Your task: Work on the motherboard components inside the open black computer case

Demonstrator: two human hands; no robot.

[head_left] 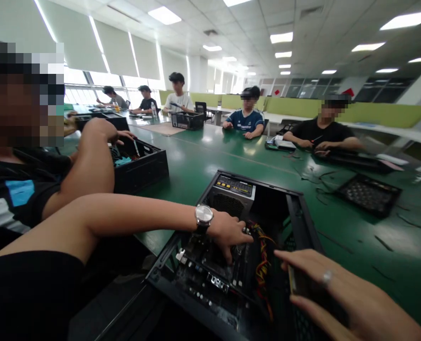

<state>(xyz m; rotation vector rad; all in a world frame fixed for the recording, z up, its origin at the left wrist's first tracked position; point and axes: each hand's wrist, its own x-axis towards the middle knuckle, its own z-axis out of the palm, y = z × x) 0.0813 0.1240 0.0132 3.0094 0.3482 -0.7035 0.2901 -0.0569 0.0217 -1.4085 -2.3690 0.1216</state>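
An open black computer case (pixel 304 222) lies on its side before me, its inside facing up. My left hand (pixel 229 233), with a wristwatch (pixel 203 215), reaches into it over the motherboard (pixel 205 279). Its fingers are spread, with the thumb pointing down toward the board; what the fingertips touch is partly hidden. Beside them runs a bundle of red, yellow and black cables (pixel 262 258). At the case's right side, my right hand (pixel 333 286) pinches a dark flat piece with a gold-coloured edge (pixel 291 280) between thumb and fingers. Its kind is unclear.
A power supply (pixel 231 194) sits in the far corner of the case. On the green table (pixel 192 147) lie a black perforated panel (pixel 368 194) and loose dark strips (pixel 383 243). At my left, a co-worker's arm (pixel 96 151) reaches into another case (pixel 142 168). Several people sit farther off.
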